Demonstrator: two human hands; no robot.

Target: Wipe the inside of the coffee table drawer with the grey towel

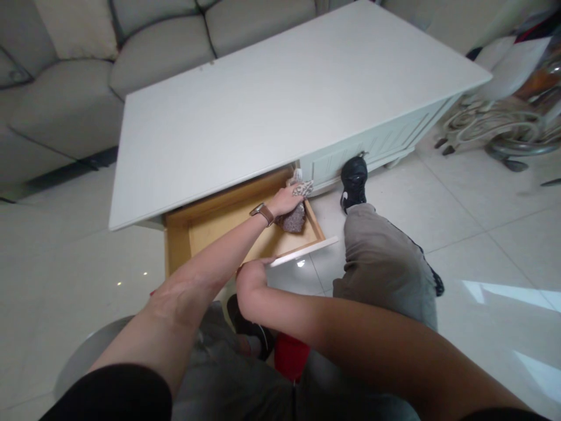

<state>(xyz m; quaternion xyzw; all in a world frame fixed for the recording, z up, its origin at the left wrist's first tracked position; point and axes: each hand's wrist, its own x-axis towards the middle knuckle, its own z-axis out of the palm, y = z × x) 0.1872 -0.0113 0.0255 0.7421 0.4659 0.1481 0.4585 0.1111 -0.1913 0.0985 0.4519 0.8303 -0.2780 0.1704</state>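
Note:
My left hand (pixel 284 202), with a brown-strapped watch at the wrist, is closed on a patterned cloth (pixel 302 188) in the back right corner of the pulled-out drawer (pixel 258 242). Part of the cloth, brown and fuzzy-looking, hangs below my fingers inside the drawer. At the drawer's front panel (pixel 302 252), my right hand (pixel 256 270) grips the top edge, bent at the wrist. Most of its fingers are hidden. Bare wood lines the drawer, which slides out from a white coffee table (pixel 280 111).
A grey sofa (pixel 158 52) with a pale cushion (pixel 79 26) stands behind the table. My black shoe (pixel 354 181) is by the table's closed front, and a red object (pixel 291 355) is between my legs. Chairs with curled metal legs (pixel 495 126) are at right on the tiled floor.

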